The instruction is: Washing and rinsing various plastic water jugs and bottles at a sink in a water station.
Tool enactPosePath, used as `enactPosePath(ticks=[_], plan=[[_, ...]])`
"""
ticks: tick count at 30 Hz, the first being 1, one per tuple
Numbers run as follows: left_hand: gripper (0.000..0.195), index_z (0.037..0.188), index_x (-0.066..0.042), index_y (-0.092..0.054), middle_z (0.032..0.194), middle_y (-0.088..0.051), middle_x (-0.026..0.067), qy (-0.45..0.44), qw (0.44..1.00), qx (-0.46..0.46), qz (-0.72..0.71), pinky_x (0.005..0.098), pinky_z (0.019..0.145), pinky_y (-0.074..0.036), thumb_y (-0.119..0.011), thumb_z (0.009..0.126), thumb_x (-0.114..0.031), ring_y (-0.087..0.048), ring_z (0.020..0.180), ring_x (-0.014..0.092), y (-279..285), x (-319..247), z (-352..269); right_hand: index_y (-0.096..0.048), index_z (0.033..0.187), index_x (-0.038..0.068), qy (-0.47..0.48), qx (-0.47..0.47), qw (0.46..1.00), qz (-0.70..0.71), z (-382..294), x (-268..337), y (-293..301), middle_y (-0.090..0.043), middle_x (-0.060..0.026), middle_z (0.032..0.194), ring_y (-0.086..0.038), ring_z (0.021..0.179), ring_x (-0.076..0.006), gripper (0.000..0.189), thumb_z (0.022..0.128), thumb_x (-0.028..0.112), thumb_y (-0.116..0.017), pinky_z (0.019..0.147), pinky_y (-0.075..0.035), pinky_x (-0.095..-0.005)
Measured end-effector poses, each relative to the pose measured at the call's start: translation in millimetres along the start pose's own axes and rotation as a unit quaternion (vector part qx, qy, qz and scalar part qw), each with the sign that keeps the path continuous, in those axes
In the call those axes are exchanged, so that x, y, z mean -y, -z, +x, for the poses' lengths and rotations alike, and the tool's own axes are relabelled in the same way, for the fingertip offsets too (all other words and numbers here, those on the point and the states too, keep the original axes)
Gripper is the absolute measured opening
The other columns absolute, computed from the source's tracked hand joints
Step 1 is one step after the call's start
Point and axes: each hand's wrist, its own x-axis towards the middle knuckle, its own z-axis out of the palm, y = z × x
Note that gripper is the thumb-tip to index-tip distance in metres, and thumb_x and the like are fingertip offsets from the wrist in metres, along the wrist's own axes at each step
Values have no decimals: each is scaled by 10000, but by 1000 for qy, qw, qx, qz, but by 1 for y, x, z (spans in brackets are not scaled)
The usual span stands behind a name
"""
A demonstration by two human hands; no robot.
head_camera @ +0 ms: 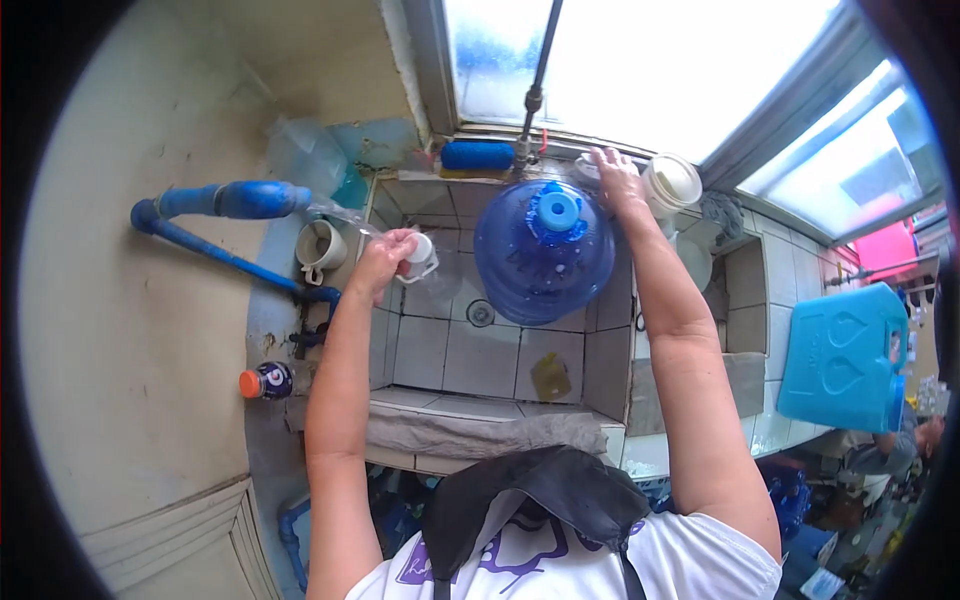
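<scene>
A large blue water jug [544,259] with a light blue cap stands in a white-tiled sink basin [484,352]. My left hand [386,262] holds a white cap with a loop handle [420,257] at the basin's left side; what is below the cap looks clear and is hard to make out. Water runs from the blue pipe spout [300,198] towards this hand. My right hand [619,176] reaches beyond the jug's right side, its fingers over a small white object [587,168] on the ledge. Whether it grips that object I cannot tell.
A white mug [321,245] and an orange-capped bottle [266,381] are at the left. White tubs [671,184] stand at the back right, and a turquoise jerrycan [840,356] farther right. A grey cloth [487,435] lies along the front edge. Another person is at the far right.
</scene>
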Motion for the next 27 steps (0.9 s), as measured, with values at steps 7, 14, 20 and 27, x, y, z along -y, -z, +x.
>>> enactPosePath(ticks=[7, 14, 20, 27], plan=[[318, 1174, -126, -601, 1083, -663, 16, 33, 985, -25, -168, 270, 779, -483, -698, 908, -270, -614, 896, 113, 13, 8, 0, -465, 1289, 122, -170, 5, 983, 72, 1, -2, 41, -654, -168, 1120, -618, 1079, -382, 660, 721, 263, -772, 892, -514, -487], [255, 1146, -106, -590, 1069, -666, 27, -8, 971, -35, -236, 308, 751, -525, -662, 920, -201, -629, 910, 137, 8, -1, 1, -503, 1343, 135, 142, -281, 893, 322, -50, 162, 169, -633, -175, 1118, -631, 1042, -375, 641, 748, 88, -738, 840, -547, -452], [317, 1253, -91, -591, 1089, -670, 45, -80, 926, 9, -370, 320, 734, -547, -616, 952, -185, -652, 861, 159, 6, -37, -17, -536, 1317, 143, 256, -246, 873, 335, -43, 246, 109, -557, -149, 1217, -537, 1173, -362, 653, 696, 35, -704, 990, -479, -429], [306, 1263, -115, -591, 1127, -648, 25, -49, 899, -59, -430, 280, 771, -524, -583, 975, -219, -621, 936, 136, 16, -20, -26, -514, 1306, 115, 254, -246, 828, 436, -61, 277, 111, -550, -175, 1207, -525, 1149, -417, 687, 655, -27, -683, 995, -457, -458]])
